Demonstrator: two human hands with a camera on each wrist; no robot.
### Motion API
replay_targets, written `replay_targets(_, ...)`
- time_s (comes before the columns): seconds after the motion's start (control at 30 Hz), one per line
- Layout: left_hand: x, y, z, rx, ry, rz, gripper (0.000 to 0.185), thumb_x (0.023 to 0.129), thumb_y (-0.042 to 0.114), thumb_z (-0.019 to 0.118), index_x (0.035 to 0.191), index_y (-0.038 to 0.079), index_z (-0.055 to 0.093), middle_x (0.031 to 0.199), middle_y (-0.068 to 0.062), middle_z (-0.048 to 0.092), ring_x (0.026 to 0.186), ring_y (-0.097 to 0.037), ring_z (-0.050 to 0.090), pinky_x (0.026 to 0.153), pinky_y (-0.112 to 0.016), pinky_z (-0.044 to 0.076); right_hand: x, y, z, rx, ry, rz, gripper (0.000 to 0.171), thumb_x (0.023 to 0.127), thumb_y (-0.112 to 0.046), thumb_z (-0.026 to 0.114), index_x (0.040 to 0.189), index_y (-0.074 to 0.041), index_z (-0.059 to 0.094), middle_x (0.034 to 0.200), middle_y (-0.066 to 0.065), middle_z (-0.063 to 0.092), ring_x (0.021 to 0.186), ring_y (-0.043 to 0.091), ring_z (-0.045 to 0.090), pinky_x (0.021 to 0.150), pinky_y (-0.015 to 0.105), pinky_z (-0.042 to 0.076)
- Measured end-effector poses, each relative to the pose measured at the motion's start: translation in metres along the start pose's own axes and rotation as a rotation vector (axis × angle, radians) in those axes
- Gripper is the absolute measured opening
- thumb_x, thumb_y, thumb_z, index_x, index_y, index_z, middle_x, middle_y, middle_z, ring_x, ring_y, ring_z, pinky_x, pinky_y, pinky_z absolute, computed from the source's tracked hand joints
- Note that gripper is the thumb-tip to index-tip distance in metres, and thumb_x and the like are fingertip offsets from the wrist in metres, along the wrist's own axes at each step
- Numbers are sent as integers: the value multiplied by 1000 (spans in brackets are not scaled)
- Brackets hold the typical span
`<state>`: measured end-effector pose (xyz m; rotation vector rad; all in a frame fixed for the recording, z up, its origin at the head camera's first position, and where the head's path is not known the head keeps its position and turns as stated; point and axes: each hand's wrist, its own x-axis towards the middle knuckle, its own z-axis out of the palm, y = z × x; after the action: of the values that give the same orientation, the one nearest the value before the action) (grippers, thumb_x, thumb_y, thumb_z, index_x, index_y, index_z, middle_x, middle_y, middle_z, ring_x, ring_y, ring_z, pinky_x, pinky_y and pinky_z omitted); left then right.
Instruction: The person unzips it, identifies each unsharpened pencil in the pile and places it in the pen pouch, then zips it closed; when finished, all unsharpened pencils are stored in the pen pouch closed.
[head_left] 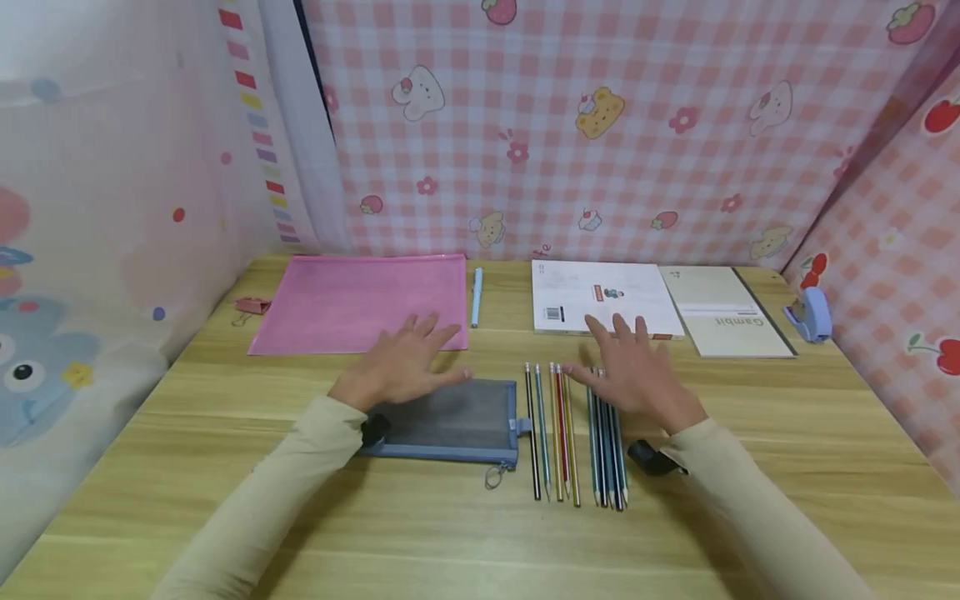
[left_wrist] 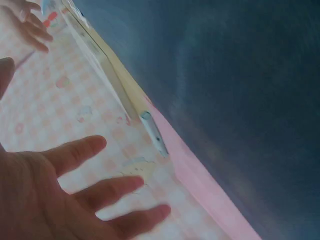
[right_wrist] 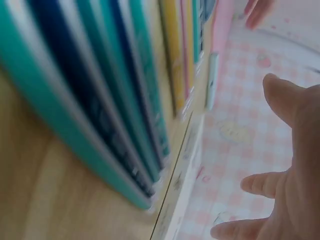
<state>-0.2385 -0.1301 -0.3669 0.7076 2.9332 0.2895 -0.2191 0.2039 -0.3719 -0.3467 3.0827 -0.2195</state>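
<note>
My left hand (head_left: 405,362) hovers with fingers spread over the upper edge of a grey-blue mesh zipper pouch (head_left: 450,417), holding nothing. A zipper with a ring pull (head_left: 493,477) runs along the pouch's near edge. My right hand (head_left: 637,375), fingers also spread and holding nothing, is above a bundle of blue and dark pencils (head_left: 607,467). Left of that bundle lie yellow and red pencils (head_left: 564,450), then a black pencil and a teal one (head_left: 542,442) beside the pouch. In the right wrist view the bundled pencils (right_wrist: 100,100) fill the left side, blurred, below the palm.
A pink zip folder (head_left: 367,304) lies at the back left, with a pink binder clip (head_left: 252,306) beside it and a light blue pen (head_left: 477,297) to its right. At the back right are a white book (head_left: 603,292), a beige notebook (head_left: 735,325) and a lavender tape dispenser (head_left: 812,315).
</note>
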Motion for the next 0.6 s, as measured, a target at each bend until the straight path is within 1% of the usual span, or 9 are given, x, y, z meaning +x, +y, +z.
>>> replay_targets(0.07, 0, 6, 2, -25, -7, 56, 83, 94, 73, 43, 158, 21, 32, 167, -16, 23, 153, -44, 23, 116, -71, 27, -7, -4, -1, 19, 17, -36, 89, 96, -71, 41, 160, -12, 23, 162, 31, 24, 146, 61, 18, 108, 82, 25)
replay_targets(0.13, -1, 12, 3, -50, -17, 134, 80, 96, 68, 45, 157, 18, 34, 165, -16, 27, 153, -39, 28, 120, -62, 31, -13, -9, -1, 45, 39, -75, 86, 97, -68, 43, 159, -10, 26, 160, 31, 28, 146, 60, 22, 110, 78, 29)
replay_targets(0.2, -2, 19, 3, -80, -29, 232, 73, 99, 59, 49, 155, 13, 39, 162, -15, 35, 151, -35, 34, 121, -54, 34, -20, -14, -1, 77, 70, -122, 84, 98, -63, 48, 157, -6, 31, 158, 30, 34, 145, 56, 29, 111, 72, 34)
replay_targets(0.3, -1, 28, 5, -119, -49, 396, 57, 100, 40, 57, 147, 9, 49, 153, -11, 49, 143, -29, 47, 120, -48, 38, -31, -22, -1, 122, 96, -177, 79, 98, -56, 54, 153, -3, 36, 154, 28, 41, 142, 49, 39, 111, 65, 40)
replay_targets(0.4, 1, 37, 7, -163, -80, 533, 40, 99, 24, 62, 136, 10, 61, 140, -5, 62, 126, -21, 61, 110, -40, 49, -41, -32, 0, 178, 105, -222, 73, 98, -51, 58, 150, -3, 42, 150, 25, 48, 138, 45, 47, 109, 62, 44)
replay_targets(0.47, 2, 43, 9, -183, -109, 614, 31, 98, 16, 63, 129, 11, 67, 133, -3, 67, 118, -17, 65, 104, -34, 53, -47, -37, 1, 230, 103, -244, 68, 98, -46, 61, 148, -3, 45, 147, 23, 52, 135, 44, 51, 108, 62, 44)
replay_targets(0.53, 3, 48, 12, -182, -146, 676, 29, 97, 9, 63, 124, 14, 70, 130, -1, 69, 115, -14, 66, 102, -30, 53, -54, -43, 2, 282, 96, -263, 64, 97, -42, 63, 146, -4, 48, 145, 21, 55, 134, 43, 52, 108, 61, 45)
replay_targets(0.6, 4, 52, 15, -156, -180, 718, 30, 96, 4, 62, 121, 18, 72, 132, -1, 68, 121, -16, 64, 106, -30, 51, -60, -47, 3, 328, 86, -285, 59, 97, -37, 65, 143, -2, 51, 143, 20, 57, 132, 42, 54, 107, 60, 46)
